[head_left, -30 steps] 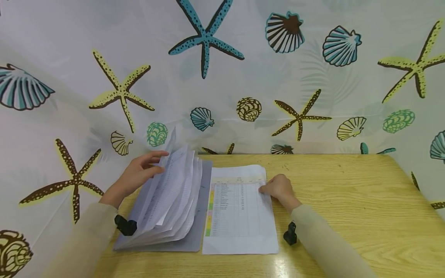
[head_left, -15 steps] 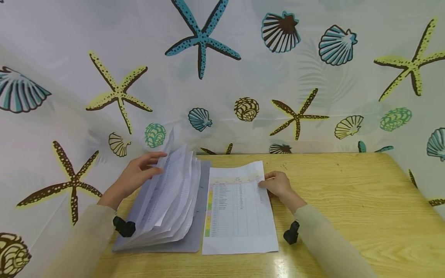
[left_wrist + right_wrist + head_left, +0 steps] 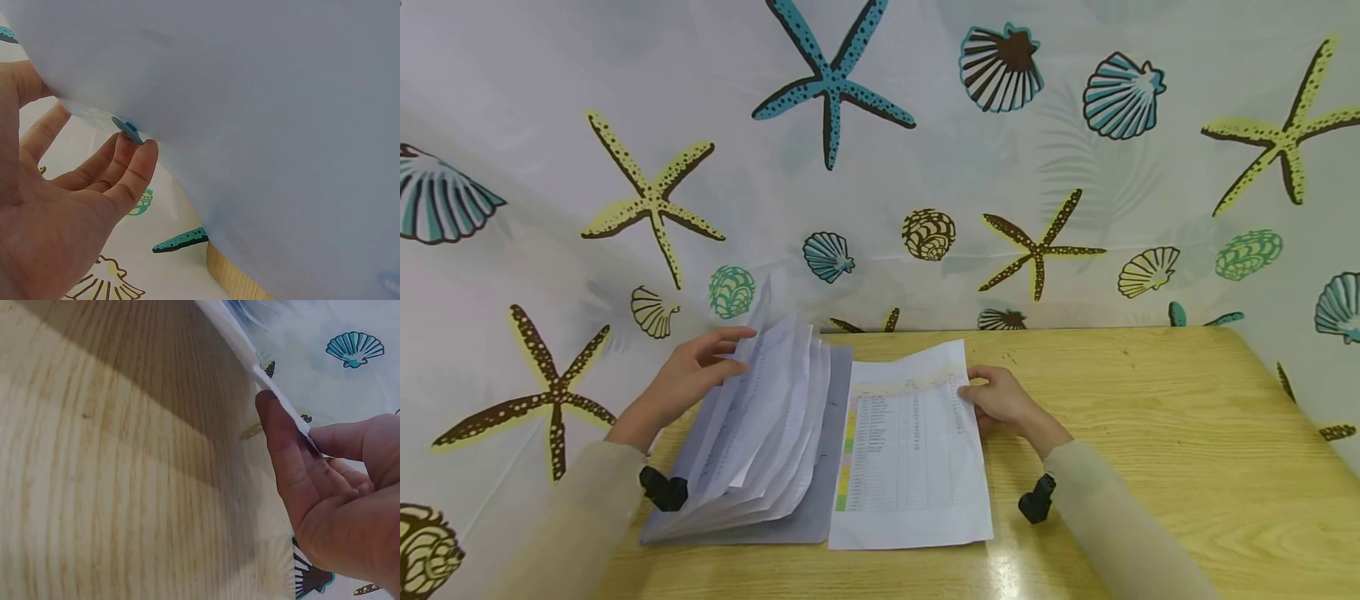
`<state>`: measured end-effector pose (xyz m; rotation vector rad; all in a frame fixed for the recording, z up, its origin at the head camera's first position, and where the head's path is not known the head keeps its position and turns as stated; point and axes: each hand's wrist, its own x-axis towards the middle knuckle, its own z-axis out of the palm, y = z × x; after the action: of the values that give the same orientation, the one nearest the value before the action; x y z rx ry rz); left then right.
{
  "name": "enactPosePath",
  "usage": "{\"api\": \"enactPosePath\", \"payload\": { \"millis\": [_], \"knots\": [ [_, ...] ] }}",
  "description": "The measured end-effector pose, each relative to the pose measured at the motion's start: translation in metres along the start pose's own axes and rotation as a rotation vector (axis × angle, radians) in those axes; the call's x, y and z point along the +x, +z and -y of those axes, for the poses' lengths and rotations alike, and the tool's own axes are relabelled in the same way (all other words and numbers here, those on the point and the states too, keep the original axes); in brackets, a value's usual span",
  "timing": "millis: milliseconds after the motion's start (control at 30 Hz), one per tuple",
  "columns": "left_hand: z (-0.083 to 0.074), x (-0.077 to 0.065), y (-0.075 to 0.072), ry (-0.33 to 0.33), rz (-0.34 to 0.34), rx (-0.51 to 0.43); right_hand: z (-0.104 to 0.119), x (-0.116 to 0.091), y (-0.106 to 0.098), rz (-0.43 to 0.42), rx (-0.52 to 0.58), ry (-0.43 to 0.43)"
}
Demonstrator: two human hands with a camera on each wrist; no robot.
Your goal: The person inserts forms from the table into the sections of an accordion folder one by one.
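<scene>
A blue-grey folder (image 3: pixel 841 429) lies at the left of the table, its loose printed pages (image 3: pixel 778 408) fanned upward. My left hand (image 3: pixel 692 375) holds the raised cover and pages by their far left edge. In the left wrist view, the cover (image 3: pixel 262 112) hides part of that hand, and fingertips meet a small blue tab (image 3: pixel 128 129) at its edge. Right of the folder is a printed table sheet (image 3: pixel 917 492) with a coloured left column. My right hand (image 3: pixel 1003 400) pinches its right edge, thumb on top and fingers underneath; that upper right corner is lifted.
The wooden table (image 3: pixel 1150 433) stretches away to the right. Behind it hangs a white cloth (image 3: pixel 880 167) printed with starfish and shells, which also runs along the left side. A black wrist camera (image 3: pixel 662 490) sits on each forearm.
My right hand has slipped its fingers under the sheet's edge and raised the upper right corner, shifting the sheet slightly left. The left hand keeps its hold on the folder.
</scene>
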<state>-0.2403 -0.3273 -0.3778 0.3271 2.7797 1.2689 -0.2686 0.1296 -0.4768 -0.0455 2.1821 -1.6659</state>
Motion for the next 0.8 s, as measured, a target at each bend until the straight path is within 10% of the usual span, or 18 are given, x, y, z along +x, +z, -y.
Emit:
{"api": "enactPosePath", "payload": {
  "millis": [367, 800],
  "knots": [
    [0.0014, 0.0003, 0.0004, 0.002, 0.002, 0.000, -0.0025, -0.0037, 0.0071, -0.119, -0.162, -0.064],
    [0.0013, 0.0007, -0.0008, 0.017, -0.002, -0.006, 0.0034, -0.0036, 0.0017, -0.014, 0.064, -0.051]
  ]
}}
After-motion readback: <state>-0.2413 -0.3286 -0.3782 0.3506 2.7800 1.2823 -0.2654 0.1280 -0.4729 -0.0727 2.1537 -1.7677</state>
